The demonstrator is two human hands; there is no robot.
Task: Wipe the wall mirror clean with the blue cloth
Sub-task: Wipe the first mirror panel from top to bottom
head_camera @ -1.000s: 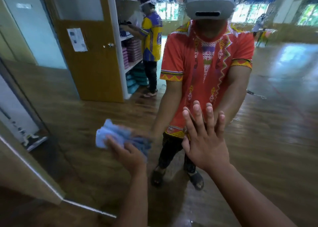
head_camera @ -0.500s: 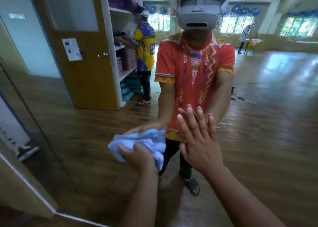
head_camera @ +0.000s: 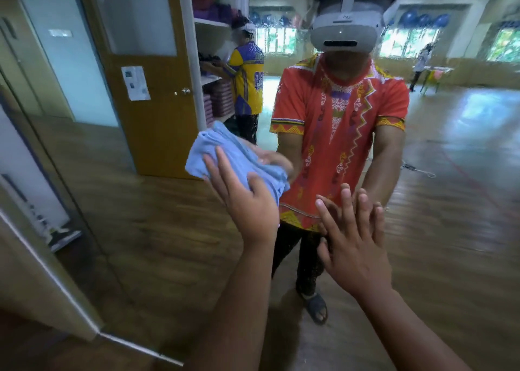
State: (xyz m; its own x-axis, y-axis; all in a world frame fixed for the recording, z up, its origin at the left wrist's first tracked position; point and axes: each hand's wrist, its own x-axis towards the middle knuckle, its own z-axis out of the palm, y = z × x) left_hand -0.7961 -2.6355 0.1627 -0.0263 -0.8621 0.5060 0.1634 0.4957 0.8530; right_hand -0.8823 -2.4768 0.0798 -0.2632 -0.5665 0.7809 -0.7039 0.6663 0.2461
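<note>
The left hand [head_camera: 249, 204] is raised to the glass with its fingers stretched out flat across the blue cloth [head_camera: 225, 148], pressing it against the wall mirror [head_camera: 455, 207]. The thumb pushes into the bunched folds at the cloth's lower right. The cloth is crumpled into a loose wad left of centre, and the mirrored hand meets it from the other side.

Lower and to the right, the right hand [head_camera: 356, 252] lies open, its palm toward the mirror. Its fingers are straight and slightly spread, and the fingertips touch those of its own reflection. It holds nothing. The two hands are apart, with the cloth above and to the left of the right hand.

Both bare forearms run in from the bottom edge. The mirror fills nearly the whole view, and its pale frame [head_camera: 53, 269] slants across the lower left corner.

In the glass the person stands facing the camera in an orange patterned shirt [head_camera: 337, 123], a white headset [head_camera: 344, 34] and dark sandals. Behind them is a glossy wooden floor [head_camera: 157, 218]. At the left stands a brown door [head_camera: 157, 112] with a sheet of paper [head_camera: 135, 83] stuck on it, beside white shelves [head_camera: 211, 50]. A second person [head_camera: 247, 72] in a yellow and purple top stands at those shelves. Blue balloons [head_camera: 422, 19] hang above bright windows at the far end.
</note>
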